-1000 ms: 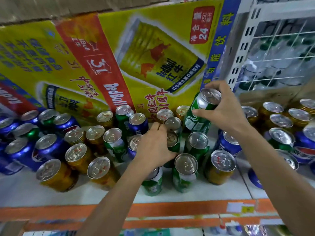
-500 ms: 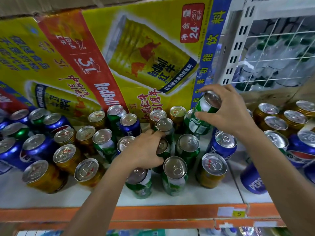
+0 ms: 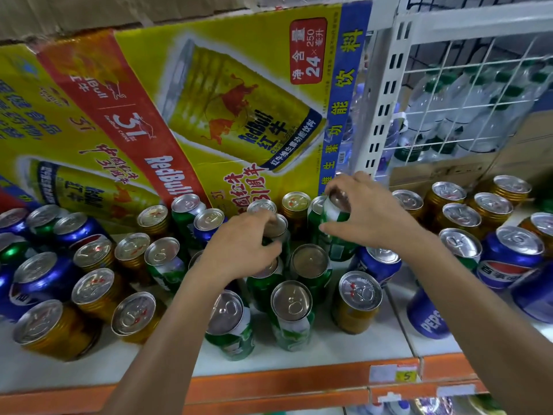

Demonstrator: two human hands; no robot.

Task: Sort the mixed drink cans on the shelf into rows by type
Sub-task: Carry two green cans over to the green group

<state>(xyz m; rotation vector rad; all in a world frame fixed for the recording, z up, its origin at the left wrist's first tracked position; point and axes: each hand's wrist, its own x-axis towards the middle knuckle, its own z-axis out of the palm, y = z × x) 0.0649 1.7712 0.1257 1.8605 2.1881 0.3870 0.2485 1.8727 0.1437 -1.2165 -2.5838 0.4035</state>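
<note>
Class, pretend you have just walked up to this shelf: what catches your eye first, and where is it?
The huge yellow Red Bull carton lying sideways at the back strikes first. In front, the right hand grips a green can by its top while the left hand holds a neighbouring can. Gold, green and blue Pepsi cans crowd around them.

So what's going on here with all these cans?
A person is sorting drink cans on a shop shelf. Their right hand grips a green can by its top, near the back, while the left hand grips a second green can just beside it. Other green cans cluster in the middle. The gold cans and blue cans stand mixed on both sides, so the sorting is unfinished.
</note>
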